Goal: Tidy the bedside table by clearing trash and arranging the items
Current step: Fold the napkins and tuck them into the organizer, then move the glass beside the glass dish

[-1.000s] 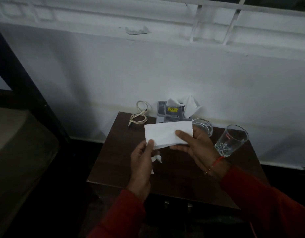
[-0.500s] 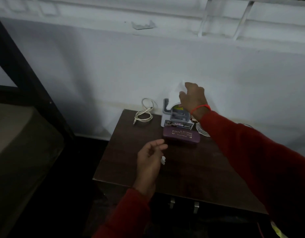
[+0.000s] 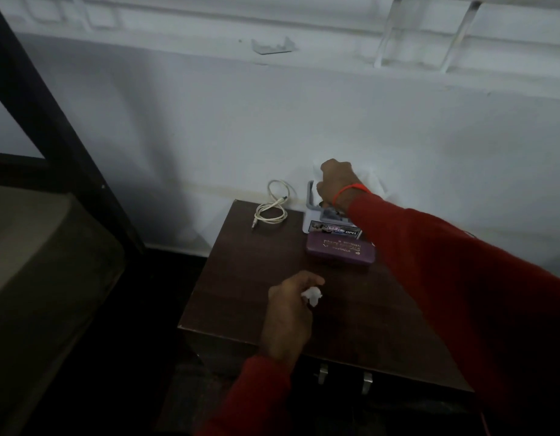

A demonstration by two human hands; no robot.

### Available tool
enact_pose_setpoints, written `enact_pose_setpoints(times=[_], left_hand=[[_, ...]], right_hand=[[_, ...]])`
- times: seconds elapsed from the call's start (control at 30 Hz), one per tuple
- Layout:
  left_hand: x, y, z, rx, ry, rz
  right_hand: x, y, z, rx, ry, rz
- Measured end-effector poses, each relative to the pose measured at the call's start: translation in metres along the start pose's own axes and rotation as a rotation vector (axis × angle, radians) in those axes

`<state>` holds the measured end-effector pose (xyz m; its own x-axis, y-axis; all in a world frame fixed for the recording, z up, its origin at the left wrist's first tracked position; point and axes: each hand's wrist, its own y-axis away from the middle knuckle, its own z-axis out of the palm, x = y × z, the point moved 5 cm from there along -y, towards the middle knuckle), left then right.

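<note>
Up front, left hand (image 3: 289, 305) pinches crumpled tissue (image 3: 312, 295) near table (image 3: 241, 278) edge.

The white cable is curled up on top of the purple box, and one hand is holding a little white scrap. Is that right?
Not quite. In the head view, the white cable lies on the table, left of the purple box and apart from it. The left hand does hold a little white scrap.

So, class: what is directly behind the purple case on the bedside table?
Behind the purple case lies a flat printed box, then a grey holder. The right hand covers the holder's contents.
</note>
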<state>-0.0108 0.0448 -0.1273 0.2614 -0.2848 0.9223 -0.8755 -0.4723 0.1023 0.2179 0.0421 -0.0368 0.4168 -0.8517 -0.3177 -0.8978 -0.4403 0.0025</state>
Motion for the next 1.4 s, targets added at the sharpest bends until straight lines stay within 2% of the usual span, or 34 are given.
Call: enact_pose_setpoints(times=[0.17,0.37,0.5,0.63,0.73,0.83,0.9,1.03,1.1,1.27,1.33,1.4], left_hand=[[-0.003,-0.001,-0.005,-0.040,-0.041,0.018],[0.001,0.003,-0.006,-0.017,-0.192,0.018],[0.007,0.005,-0.007,0.029,-0.370,0.090],[0.002,0.001,0.001,0.005,-0.227,0.140],[0.004,-0.001,0.006,0.029,-0.184,0.141],[0.003,-0.003,0.005,0.043,-0.178,0.102],[0.005,-0.002,0.005,0.017,-0.216,0.108],[0.002,-0.001,0.006,-0.024,-0.261,0.090],[0.002,0.001,0.009,-0.044,-0.305,0.116],[0.006,0.008,0.016,-0.030,-0.299,0.170],[0.004,0.006,0.018,-0.019,-0.296,0.141],[0.004,0.004,0.021,-0.008,-0.281,0.118]], right_hand=[[-0.001,-0.003,0.004,0.013,0.004,-0.010],[0.005,0.015,-0.002,0.199,0.029,-0.191],[0.009,0.010,0.011,0.044,0.088,-0.200],[0.014,0.011,0.016,0.026,-0.091,-0.166],[0.019,0.019,0.009,0.115,-0.231,-0.164],[0.023,0.040,-0.010,0.232,-0.270,-0.227],[0.032,0.060,-0.023,0.291,-0.181,-0.269],[0.076,0.096,-0.050,0.438,0.229,-0.280],[0.115,0.104,-0.057,0.352,0.363,-0.165],[0.205,0.115,-0.056,-0.034,0.370,0.185],[0.221,0.118,-0.046,-0.135,0.268,0.233],[0.228,0.116,-0.040,-0.157,0.101,0.230]])
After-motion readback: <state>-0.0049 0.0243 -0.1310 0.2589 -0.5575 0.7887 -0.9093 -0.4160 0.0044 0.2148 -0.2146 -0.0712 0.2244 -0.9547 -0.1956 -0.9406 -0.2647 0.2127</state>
